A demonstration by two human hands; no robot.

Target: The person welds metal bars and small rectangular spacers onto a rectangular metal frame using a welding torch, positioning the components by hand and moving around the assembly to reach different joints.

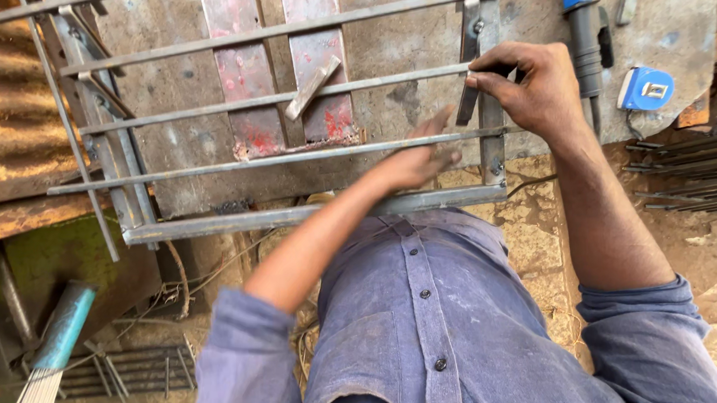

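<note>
A steel grille frame (pixel 293 215) of angle-iron sides and thin crossbars lies on a worn metal table (pixel 169 80). My right hand (pixel 534 83) pinches the end of a thin steel rod (pixel 286 98) where it meets the frame's right upright (pixel 491 135). My left hand (pixel 418 158) is blurred and rests flat over a lower crossbar (pixel 248 162) near that same upright, fingers extended. A short flat metal strip (pixel 312 86) lies loose across the bars.
A blue tape measure (pixel 646 88) and a blue-handled tool (pixel 584 22) lie to the right. More steel rods (pixel 689 177) are stacked at the right edge. A packet of welding electrodes (pixel 52 353) sits at lower left beside corrugated sheet (pixel 0 107).
</note>
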